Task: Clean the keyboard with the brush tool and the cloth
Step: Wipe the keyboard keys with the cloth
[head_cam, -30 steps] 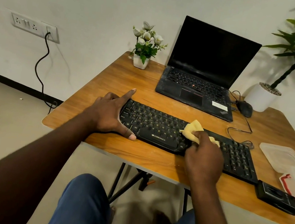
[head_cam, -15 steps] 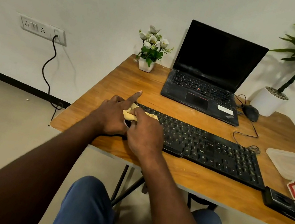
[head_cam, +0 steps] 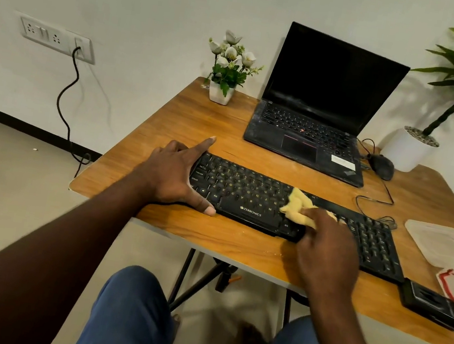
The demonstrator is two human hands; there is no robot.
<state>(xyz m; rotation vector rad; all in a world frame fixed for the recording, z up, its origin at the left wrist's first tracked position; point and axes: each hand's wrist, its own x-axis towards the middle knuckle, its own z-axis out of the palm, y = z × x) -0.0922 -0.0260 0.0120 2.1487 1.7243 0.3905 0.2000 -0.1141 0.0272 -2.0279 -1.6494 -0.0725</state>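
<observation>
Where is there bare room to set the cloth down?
The wooden table is bare behind the black keyboard, between the white flower pot and the black laptop. Its near-edge strip is narrow. The right end is crowded: clear plastic containers, black flat case.

Beyond right hand (head_cam: 327, 248): open laptop (head_cam: 310, 131), mouse (head_cam: 382, 167). Beyond left hand (head_cam: 173, 178): flower pot (head_cam: 221, 92). Right of right hand: plastic container (head_cam: 442, 244).

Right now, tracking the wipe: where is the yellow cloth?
Head view: the yellow cloth sits on the middle of the keyboard, gripped by the right hand.
</observation>
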